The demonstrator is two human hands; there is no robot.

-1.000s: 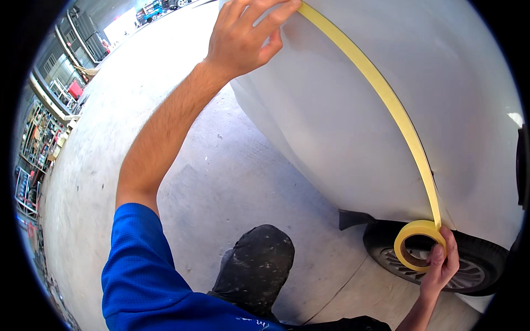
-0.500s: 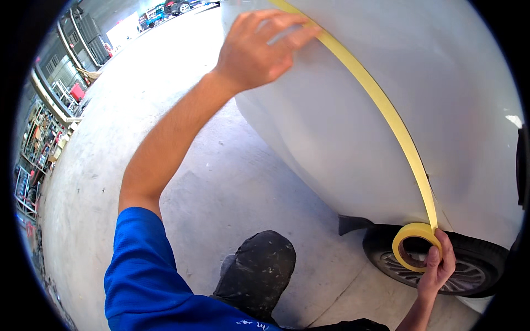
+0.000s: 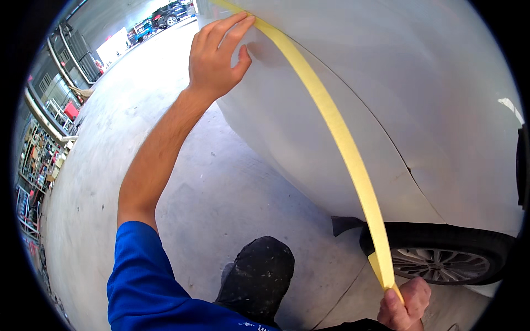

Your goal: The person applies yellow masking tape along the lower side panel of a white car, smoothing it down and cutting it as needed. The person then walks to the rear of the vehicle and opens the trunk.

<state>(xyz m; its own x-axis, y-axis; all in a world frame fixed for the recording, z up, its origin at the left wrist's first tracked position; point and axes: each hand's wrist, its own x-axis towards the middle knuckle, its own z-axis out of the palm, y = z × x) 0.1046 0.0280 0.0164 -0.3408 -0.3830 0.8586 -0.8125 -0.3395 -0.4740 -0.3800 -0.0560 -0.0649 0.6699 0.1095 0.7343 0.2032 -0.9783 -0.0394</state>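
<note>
A long strip of yellow masking tape (image 3: 343,135) runs along a pale car body panel (image 3: 287,110). At its upper left, my left hand (image 3: 214,60) touches the strip with outstretched fingertips, its thumb held apart. Low on the right, my right hand (image 3: 404,306) is closed on the tape roll (image 3: 377,267), seen nearly edge-on and partly hidden by the strip and fingers. Between the hands the tape is stretched and lies to the left of a dark panel seam (image 3: 381,124). Its lower part passes in front of the wheel (image 3: 441,262).
My dark-trousered knee (image 3: 262,270) is bent over the concrete floor (image 3: 193,160). A black flap (image 3: 345,225) juts out beside the tyre. Shelves with assorted items (image 3: 38,149) line the far left, near a red bin (image 3: 72,110). A dark vehicle (image 3: 170,15) stands in the background.
My right hand has drawn the roll down and left, pulling the strip away from the panel seam. My left hand has shifted left along the tape, its fingertips on the strip.
</note>
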